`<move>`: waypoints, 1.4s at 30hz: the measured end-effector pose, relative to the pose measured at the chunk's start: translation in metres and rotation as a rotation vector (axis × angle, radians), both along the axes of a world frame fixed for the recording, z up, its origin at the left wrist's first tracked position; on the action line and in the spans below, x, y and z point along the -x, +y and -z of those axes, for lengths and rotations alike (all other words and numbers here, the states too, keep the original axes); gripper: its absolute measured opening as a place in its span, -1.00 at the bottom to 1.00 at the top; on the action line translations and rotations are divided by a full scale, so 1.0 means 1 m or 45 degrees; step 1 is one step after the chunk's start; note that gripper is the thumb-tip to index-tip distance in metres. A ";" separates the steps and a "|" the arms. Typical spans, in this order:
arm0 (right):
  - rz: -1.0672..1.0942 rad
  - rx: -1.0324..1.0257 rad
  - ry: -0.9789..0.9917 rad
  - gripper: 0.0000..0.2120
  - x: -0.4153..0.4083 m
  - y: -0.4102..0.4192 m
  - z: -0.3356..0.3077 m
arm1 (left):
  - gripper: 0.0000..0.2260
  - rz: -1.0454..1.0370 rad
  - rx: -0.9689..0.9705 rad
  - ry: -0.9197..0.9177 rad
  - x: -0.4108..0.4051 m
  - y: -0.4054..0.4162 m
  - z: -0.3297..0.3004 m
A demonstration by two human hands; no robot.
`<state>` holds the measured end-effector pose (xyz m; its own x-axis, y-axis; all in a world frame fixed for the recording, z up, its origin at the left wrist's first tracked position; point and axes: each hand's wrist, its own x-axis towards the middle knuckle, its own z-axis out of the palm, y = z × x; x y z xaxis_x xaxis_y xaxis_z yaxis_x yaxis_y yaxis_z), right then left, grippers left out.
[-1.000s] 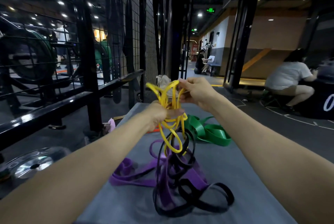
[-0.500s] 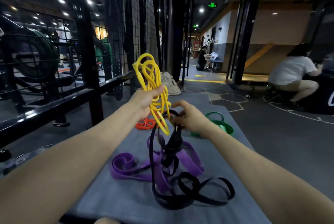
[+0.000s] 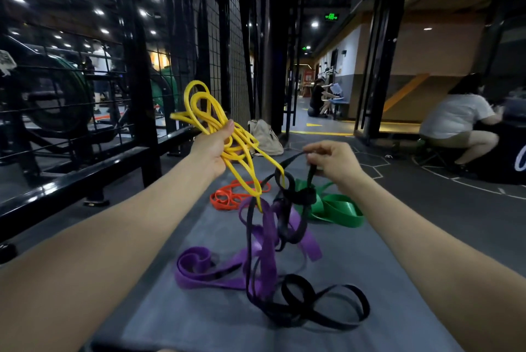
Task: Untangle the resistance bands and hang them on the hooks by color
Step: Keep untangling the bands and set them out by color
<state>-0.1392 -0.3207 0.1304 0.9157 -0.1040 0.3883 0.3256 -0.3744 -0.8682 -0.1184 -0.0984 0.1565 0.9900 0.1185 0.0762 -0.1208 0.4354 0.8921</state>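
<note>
I have my left hand (image 3: 212,149) raised on the left, its fingers (image 3: 227,141) curled round a bunch of thin yellow rubber resistance band (image 3: 205,112), the loops standing up above the fist and a tail (image 3: 250,178) hanging down toward the knot; I hold it high, I judge, so its slack runs clear of the rest. My right hand (image 3: 331,161) sits to the right and slightly nearer, fingers pinching a strand of the flat black rubber band (image 3: 307,201), lifting it so the knot hangs where I can see how the yellow tail threads through the black loop (image 3: 284,179). The wide purple rubber band (image 3: 267,240) is wound into that same lifted cluster, its near end (image 3: 196,263) lying on the grey padded bench, my desk (image 3: 205,320) here, along with the near black coils (image 3: 327,306). Farther off on the desk, apart from the tangle, lie the coiled orange-red rubber band (image 3: 230,196) on the left and the broad green rubber band (image 3: 336,209) on the right. I see no hooks in view. The black wire-mesh rack (image 3: 222,38) stands far left. The yellow looks nearly free; drawing its tail out of the black loop seems next
</note>
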 end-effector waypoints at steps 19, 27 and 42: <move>0.304 0.486 0.043 -0.79 -0.006 -0.036 -0.007 | -0.87 -0.110 -0.077 0.055 0.003 -0.011 -0.004; 0.520 0.317 0.055 -0.78 -0.014 -0.050 0.007 | -0.89 -0.340 -0.029 0.160 -0.007 0.013 0.024; 0.294 0.625 0.376 -0.74 0.008 -0.056 0.099 | -0.74 -0.084 -0.218 0.342 0.014 -0.002 0.097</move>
